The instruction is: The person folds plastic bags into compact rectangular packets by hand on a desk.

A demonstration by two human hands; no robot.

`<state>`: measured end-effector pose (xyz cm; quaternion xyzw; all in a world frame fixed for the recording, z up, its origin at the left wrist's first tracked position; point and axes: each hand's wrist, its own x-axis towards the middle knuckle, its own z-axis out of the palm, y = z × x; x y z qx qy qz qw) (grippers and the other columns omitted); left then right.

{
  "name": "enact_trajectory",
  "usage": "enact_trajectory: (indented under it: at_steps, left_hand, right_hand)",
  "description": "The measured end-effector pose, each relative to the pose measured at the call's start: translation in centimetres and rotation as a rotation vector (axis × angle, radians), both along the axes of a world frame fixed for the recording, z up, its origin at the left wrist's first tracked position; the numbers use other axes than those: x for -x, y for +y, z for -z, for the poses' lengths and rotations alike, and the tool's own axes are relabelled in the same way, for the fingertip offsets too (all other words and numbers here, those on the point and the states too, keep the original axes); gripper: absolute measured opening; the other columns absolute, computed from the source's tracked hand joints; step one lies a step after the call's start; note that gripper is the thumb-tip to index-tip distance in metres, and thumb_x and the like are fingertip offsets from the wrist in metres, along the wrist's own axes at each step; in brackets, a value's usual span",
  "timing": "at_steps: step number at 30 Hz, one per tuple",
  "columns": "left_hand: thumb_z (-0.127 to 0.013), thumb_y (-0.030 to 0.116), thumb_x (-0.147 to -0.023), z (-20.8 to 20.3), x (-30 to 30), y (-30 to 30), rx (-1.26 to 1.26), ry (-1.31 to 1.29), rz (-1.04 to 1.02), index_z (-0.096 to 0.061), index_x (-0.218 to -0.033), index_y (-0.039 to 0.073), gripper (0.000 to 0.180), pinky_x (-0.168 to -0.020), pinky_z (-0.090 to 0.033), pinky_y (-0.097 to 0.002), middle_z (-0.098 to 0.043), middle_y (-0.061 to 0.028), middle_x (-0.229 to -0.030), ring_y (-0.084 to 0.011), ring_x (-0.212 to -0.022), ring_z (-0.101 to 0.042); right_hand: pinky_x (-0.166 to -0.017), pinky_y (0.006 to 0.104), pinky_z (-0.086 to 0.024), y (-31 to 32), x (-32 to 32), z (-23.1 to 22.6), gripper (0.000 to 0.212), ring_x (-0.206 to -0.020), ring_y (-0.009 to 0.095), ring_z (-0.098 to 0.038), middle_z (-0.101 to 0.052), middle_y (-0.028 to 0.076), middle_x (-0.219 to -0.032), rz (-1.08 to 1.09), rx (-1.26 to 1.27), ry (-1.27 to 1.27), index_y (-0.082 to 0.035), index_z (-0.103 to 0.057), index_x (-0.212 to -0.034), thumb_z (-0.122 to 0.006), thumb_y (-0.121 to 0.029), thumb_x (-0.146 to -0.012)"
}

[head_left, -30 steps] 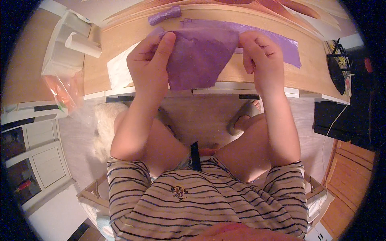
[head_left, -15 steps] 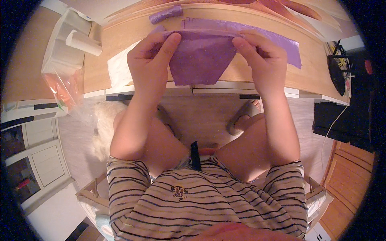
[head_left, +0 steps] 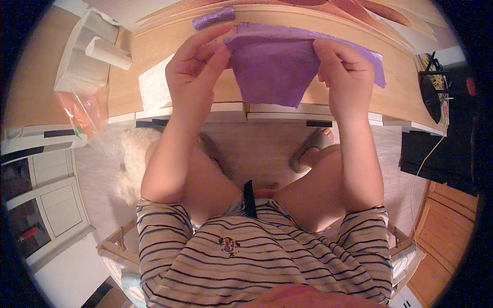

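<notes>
A folded purple plastic bag (head_left: 275,72) hangs over the front edge of the wooden desk. My right hand (head_left: 346,77) pinches its upper right corner between thumb and fingers. At the bag's upper left corner my left hand (head_left: 197,69) is open, thumb and index finger apart, with the corner close by the thumb tip. Behind the hanging bag, another flat stretch of purple plastic (head_left: 372,64) lies on the desk. A purple roll of bags (head_left: 213,18) rests further back, beyond my left fingertips.
On the desk's left are a white paper roll (head_left: 108,53), a pack of white tissue (head_left: 84,56) and a clear orange-tinted wrapper (head_left: 79,110). A white sheet (head_left: 154,84) lies beside my left wrist. Black cabling (head_left: 434,84) sits at the right end. A fluffy white rug or animal (head_left: 134,159) is below.
The bag and my right hand have shifted slightly right. My left index finger has lifted away from the thumb, loosening its pinch on the bag's left corner.
</notes>
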<state>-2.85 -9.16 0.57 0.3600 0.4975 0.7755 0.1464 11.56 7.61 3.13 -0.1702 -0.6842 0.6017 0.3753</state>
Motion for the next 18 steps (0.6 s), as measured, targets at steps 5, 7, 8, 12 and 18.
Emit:
enact_trajectory:
  at_steps: [5, 7, 8, 12, 18]
  left_hand:
    - [-0.057, 0.002, -0.093, -0.2, -0.5, 0.5, 0.052, 0.074, -0.091, -0.064, -0.110, -0.003, 0.019, -0.074, -0.053, -0.0245, -0.067, -0.0059, -0.093, -0.0101, -0.082, -0.062]
    - [-0.057, 0.003, -0.093, 0.1, -0.3, 0.4, 0.061, 0.073, -0.096, -0.064, -0.108, -0.003, 0.017, -0.073, -0.054, -0.0254, -0.067, -0.0057, -0.092, -0.0109, -0.082, -0.063]
    - [-0.056, 0.004, -0.094, 0.3, 0.1, 0.2, 0.086, 0.061, -0.080, -0.063, -0.109, -0.004, 0.018, -0.074, -0.054, -0.0279, -0.067, -0.0088, -0.096, -0.0142, -0.085, -0.064]
    - [-0.054, 0.009, -0.096, 1.3, 0.8, -0.1, 0.069, -0.019, -0.014, -0.061, -0.109, -0.003, 0.020, -0.075, -0.054, -0.0306, -0.067, -0.0115, -0.103, -0.0172, -0.090, -0.065]
    - [-0.063, 0.010, -0.090, 0.4, -0.4, 1.2, -0.043, -0.520, 0.211, -0.060, -0.111, 0.000, 0.024, -0.077, -0.052, -0.0288, -0.065, -0.0075, -0.098, -0.0139, -0.088, -0.062]
  right_hand:
    - [-0.049, 0.0170, -0.035, 0.3, 0.1, 0.3, 0.010, -0.059, 0.001, -0.049, -0.065, -0.004, -0.072, -0.026, 0.003, 0.037, -0.002, -0.073, -0.093, -0.070, -0.009, -0.086]
    - [-0.047, 0.0171, -0.033, 0.3, 0.1, 0.3, 0.010, -0.056, 0.000, -0.047, -0.063, -0.005, -0.069, -0.039, -0.022, 0.105, -0.002, -0.073, -0.092, -0.070, -0.009, -0.086]
    - [-0.045, 0.0174, -0.032, 0.2, 0.0, 0.2, 0.010, -0.054, 0.000, -0.045, -0.062, -0.005, -0.067, -0.020, -0.035, 0.060, -0.002, -0.074, -0.092, -0.070, -0.010, -0.086]
    - [-0.042, 0.0176, -0.030, 0.0, 0.0, 0.0, 0.010, -0.049, 0.001, -0.044, -0.061, -0.004, -0.064, 0.024, -0.076, -0.006, -0.002, -0.074, -0.092, -0.071, -0.010, -0.086]
    - [-0.041, 0.0191, -0.033, 0.0, -0.1, 0.0, 0.014, -0.047, 0.003, -0.046, -0.062, -0.003, -0.063, 0.049, -0.025, -0.058, -0.004, -0.074, -0.093, -0.068, -0.015, -0.089]
